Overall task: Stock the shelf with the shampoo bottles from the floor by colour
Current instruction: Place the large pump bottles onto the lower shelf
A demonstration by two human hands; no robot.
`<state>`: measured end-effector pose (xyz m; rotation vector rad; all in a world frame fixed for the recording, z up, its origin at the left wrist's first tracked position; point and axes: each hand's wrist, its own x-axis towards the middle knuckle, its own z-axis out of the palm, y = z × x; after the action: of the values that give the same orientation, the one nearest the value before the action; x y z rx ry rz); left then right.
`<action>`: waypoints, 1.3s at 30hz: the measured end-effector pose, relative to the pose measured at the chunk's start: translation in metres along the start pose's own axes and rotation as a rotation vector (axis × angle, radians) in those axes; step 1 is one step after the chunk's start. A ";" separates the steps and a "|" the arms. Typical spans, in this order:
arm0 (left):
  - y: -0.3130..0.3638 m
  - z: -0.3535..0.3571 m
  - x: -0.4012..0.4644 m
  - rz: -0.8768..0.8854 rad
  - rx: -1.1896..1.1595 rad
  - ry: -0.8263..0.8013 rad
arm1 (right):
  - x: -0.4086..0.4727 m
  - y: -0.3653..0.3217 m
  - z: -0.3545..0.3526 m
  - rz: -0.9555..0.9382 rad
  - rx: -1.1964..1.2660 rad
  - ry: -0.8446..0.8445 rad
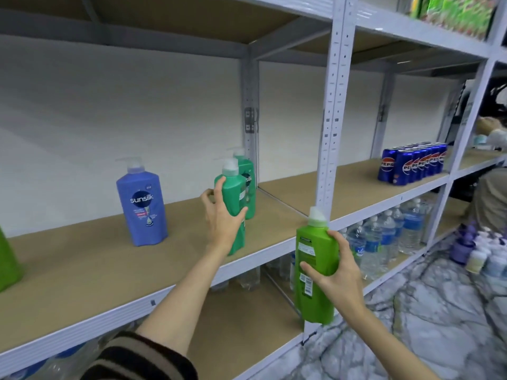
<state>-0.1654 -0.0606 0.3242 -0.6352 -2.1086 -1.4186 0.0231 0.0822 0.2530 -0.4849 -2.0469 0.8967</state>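
Dark-green shampoo bottle (pixel 233 204) gripped by left hand (pixel 222 215) on shelf (pixel 82 272), right hand (pixel 333 272) gripping lime bottle (pixel 315 272)

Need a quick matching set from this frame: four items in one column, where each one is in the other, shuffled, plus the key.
Items
1. blue Sunsilk pump bottle
2. dark green pump bottle
3. light green flip-cap bottle
4. pack of blue Pepsi cans

Places
A. held in the right hand, in front of the shelf
B. standing alone on the brown shelf board
C. on the next bay's shelf, far right
D. gripped by the left hand on the shelf

Pairs: 1-B, 2-D, 3-A, 4-C
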 end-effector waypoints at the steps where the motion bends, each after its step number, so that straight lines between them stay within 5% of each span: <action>1: 0.000 0.005 0.005 -0.010 0.001 0.004 | 0.002 0.003 0.000 -0.002 0.000 -0.005; 10: -0.006 0.019 0.012 -0.020 0.072 -0.066 | 0.013 0.015 -0.003 -0.034 0.041 0.024; 16: -0.012 -0.012 0.004 -0.009 -0.013 -0.255 | 0.014 -0.006 0.004 -0.072 0.078 0.011; 19: -0.037 -0.054 -0.015 -0.038 0.126 -0.254 | 0.013 -0.024 0.017 -0.120 0.126 -0.023; 28: -0.150 -0.289 -0.120 -0.223 0.709 0.140 | -0.007 -0.129 0.090 -0.264 0.365 -0.119; 33: -0.185 -0.378 -0.131 -0.466 0.858 0.031 | -0.025 -0.196 0.141 -0.312 0.475 -0.201; 39: -0.187 -0.390 -0.134 -0.425 0.952 -0.057 | -0.058 -0.268 0.209 -0.346 0.549 -0.293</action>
<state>-0.1211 -0.5021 0.2328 0.1622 -2.6978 -0.4072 -0.1178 -0.2215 0.3366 0.3052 -1.9370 1.3019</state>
